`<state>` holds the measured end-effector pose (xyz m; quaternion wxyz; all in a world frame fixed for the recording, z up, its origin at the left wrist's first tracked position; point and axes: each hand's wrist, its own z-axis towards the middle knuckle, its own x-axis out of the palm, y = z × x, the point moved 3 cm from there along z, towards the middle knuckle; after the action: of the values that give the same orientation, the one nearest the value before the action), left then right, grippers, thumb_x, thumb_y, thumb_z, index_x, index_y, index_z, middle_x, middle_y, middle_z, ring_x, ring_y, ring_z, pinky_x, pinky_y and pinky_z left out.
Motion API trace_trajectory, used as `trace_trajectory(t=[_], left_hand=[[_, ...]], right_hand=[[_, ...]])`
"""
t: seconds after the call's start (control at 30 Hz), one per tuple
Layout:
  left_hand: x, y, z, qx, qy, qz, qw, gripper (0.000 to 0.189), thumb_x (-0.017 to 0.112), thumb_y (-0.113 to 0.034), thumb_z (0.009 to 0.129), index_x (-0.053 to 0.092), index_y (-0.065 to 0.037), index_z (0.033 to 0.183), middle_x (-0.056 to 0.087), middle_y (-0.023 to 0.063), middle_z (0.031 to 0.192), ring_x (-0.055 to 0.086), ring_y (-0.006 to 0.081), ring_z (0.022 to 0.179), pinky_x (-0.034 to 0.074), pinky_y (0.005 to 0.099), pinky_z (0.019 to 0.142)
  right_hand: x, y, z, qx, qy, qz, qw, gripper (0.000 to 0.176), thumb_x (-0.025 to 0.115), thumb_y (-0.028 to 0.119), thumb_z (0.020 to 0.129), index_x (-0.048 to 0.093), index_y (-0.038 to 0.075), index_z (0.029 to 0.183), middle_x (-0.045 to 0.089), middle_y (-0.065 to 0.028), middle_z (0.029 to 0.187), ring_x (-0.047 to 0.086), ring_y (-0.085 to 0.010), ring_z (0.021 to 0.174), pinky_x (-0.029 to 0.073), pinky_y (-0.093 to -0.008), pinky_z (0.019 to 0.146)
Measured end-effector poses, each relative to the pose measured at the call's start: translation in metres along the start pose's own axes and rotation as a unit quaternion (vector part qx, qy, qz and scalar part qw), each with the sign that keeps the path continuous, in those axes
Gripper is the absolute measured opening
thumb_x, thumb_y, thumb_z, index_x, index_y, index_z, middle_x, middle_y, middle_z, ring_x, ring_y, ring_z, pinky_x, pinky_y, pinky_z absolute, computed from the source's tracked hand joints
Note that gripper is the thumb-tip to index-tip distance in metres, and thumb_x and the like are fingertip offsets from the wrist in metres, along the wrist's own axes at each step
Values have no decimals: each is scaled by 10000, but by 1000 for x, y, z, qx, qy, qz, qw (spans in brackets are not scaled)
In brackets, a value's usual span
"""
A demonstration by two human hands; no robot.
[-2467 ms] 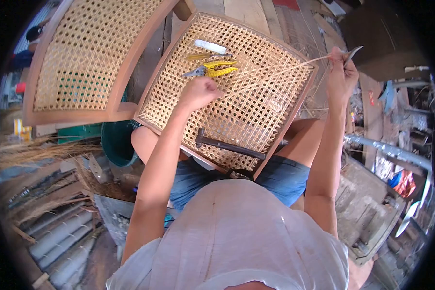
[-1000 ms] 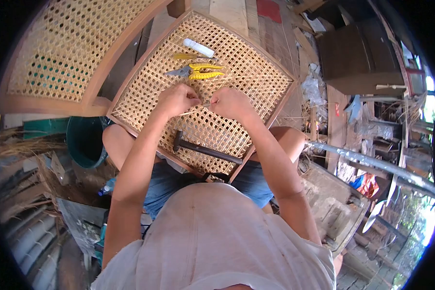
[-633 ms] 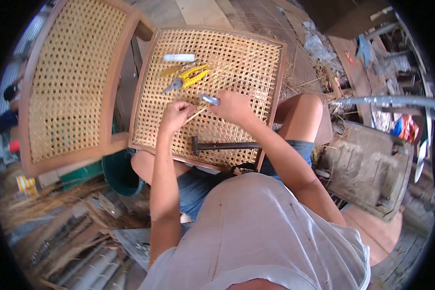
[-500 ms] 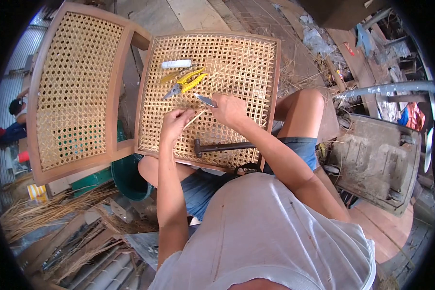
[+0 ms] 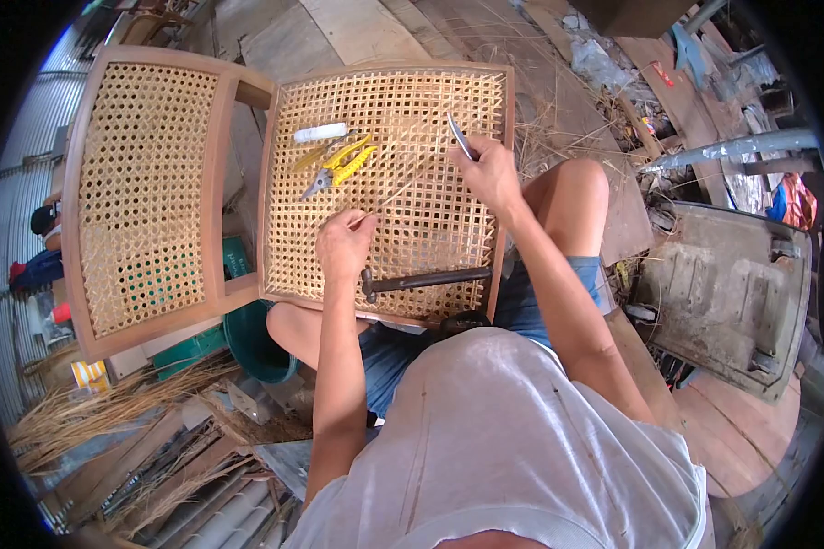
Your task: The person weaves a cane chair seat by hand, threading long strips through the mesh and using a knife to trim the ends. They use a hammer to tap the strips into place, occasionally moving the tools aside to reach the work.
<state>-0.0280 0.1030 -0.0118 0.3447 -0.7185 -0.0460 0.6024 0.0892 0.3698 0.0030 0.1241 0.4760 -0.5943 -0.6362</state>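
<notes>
A wooden chair's woven cane seat (image 5: 412,105) lies in front of me, over my lap. My left hand (image 5: 344,245) is closed, pinching one end of a thin cane strip (image 5: 403,190) that slants up to the right above the weave. Over the seat's right side, my right hand (image 5: 491,178) grips a small knife (image 5: 460,136), its blade pointing up and away from me. Yellow-handled pruning shears (image 5: 343,166) and a white-handled tool (image 5: 320,133) rest on the upper left of the seat. A hammer (image 5: 426,280) lies along the near edge.
The chair's cane backrest (image 5: 146,183) extends to the left. A dark green bucket (image 5: 261,343) stands below it, near loose cane strands (image 5: 110,403). To my right are a worn grey panel (image 5: 723,293) and a pipe (image 5: 732,151). Another person (image 5: 46,233) is at the far left.
My right hand has moved up and to the right with the knife, away from my left hand. My left hand has shifted slightly right and down, still pinching the strip.
</notes>
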Motion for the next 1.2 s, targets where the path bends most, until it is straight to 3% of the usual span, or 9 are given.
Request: trace_trajectory(t=[0.1, 0.23, 0.3, 0.4, 0.47, 0.73, 0.8, 1.1, 1.2], left_hand=[[2, -6, -2, -38, 8, -36, 999, 243, 801, -251, 845, 808, -58, 994, 789, 141, 933, 762, 275, 838, 581, 380, 807], [3, -15, -6, -91, 8, -53, 994, 256, 773, -215, 859, 804, -27, 1030, 796, 140, 974, 771, 250, 882, 585, 346, 847], [3, -18, -6, -90, -3, -37, 995, 249, 768, -207, 862, 806, -38, 1041, 796, 141, 988, 771, 254, 891, 582, 348, 858], [9, -15, -4, -52, -32, -2, 998, 206, 749, -182, 868, 810, -54, 1016, 787, 156, 981, 760, 294, 864, 579, 373, 857], [9, -17, -8, -37, -44, 11, 998, 176, 729, -152, 869, 809, -58, 995, 776, 171, 969, 746, 331, 840, 581, 396, 834], [16, -22, -12, -30, -100, 32, 994, 127, 713, -108, 829, 794, -77, 922, 760, 127, 879, 737, 310, 767, 588, 403, 716], [18, -19, -13, -30, -105, 51, 993, 125, 717, -135, 831, 796, -90, 916, 756, 125, 847, 733, 298, 729, 585, 398, 699], [23, -8, -8, 31, -123, 116, 985, 115, 718, -177, 844, 784, -105, 904, 753, 86, 791, 720, 251, 656, 569, 377, 636], [9, -5, -2, -120, -4, -38, 992, 202, 689, -296, 875, 795, -130, 920, 788, 79, 902, 746, 213, 743, 586, 343, 700]], right_hand=[[31, 0, -12, 38, 6, 401, 915, 168, 782, 188, 933, 762, 23, 954, 677, 18, 757, 470, -46, 597, 388, -260, 541], [53, -5, 2, -3, 17, 320, 947, 128, 751, 169, 946, 744, 41, 942, 708, -11, 766, 610, -109, 634, 476, -351, 571], [42, 5, 12, -223, -41, -160, 961, 140, 658, 149, 952, 688, 39, 872, 690, -99, 745, 617, -186, 600, 522, -327, 588], [14, -15, 62, -96, -35, -305, 947, 184, 553, 184, 955, 651, 78, 840, 702, -133, 762, 710, -297, 658, 536, -453, 548], [-12, -14, 74, -171, -157, -226, 946, 151, 606, 212, 924, 646, 70, 893, 710, -155, 807, 718, -364, 734, 559, -496, 664], [-48, -29, 106, -178, -155, -322, 917, 189, 622, 262, 905, 701, 99, 960, 721, -169, 823, 710, -415, 788, 558, -519, 721], [-58, -31, 110, -80, -234, -260, 933, 212, 611, 307, 937, 714, 122, 954, 723, -161, 799, 708, -413, 774, 557, -514, 711], [2, 8, 74, -195, -130, -111, 966, 239, 633, 268, 1001, 655, 87, 847, 704, -153, 782, 695, -363, 738, 522, -461, 626], [-34, -7, 109, 59, -116, 384, 914, 239, 586, 252, 1074, 651, 67, 937, 726, -80, 916, 722, -217, 849, 518, -308, 579]])
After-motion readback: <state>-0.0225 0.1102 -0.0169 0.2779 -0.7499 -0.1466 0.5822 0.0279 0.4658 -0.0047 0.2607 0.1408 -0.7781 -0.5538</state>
